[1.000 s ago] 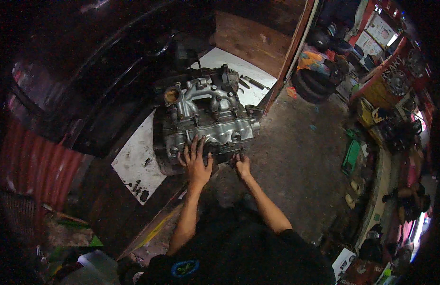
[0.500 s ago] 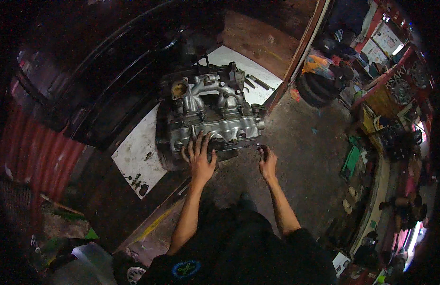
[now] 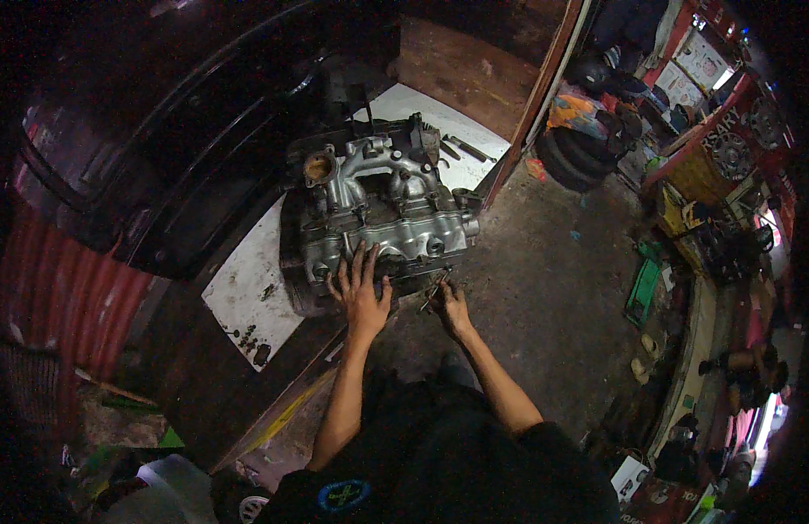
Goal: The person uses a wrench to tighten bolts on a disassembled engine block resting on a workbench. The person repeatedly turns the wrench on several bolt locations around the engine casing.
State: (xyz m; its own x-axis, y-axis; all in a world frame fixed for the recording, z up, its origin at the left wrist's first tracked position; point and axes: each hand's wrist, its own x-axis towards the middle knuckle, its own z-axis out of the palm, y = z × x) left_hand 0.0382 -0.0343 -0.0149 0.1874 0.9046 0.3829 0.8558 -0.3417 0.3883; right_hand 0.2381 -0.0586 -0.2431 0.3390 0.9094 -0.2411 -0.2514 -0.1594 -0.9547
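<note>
A metal engine (image 3: pixel 383 196) with a silvery valve cover and curved intake pipes stands on a white board (image 3: pixel 238 293). My left hand (image 3: pixel 363 301) rests on the near side of the valve cover, fingers spread, holding nothing. Just off the engine's near right edge, my right hand (image 3: pixel 451 307) is closed around a thin metal tool (image 3: pixel 436 292). Its exact kind is too small and dark to tell, and the fingers hide part of it.
Behind the engine, several dark hand tools (image 3: pixel 468 148) lie on the board. Small dark parts (image 3: pixel 247 341) lie at its near left corner. A large black panel (image 3: pixel 186 148) rises at the left. Tyres (image 3: pixel 575 160) and a green case (image 3: pixel 643 284) are on the right.
My right hand has moved left, closer to my left hand, and the thin tool in it now slants. My left hand stays on the valve cover. The view has shifted slightly.
</note>
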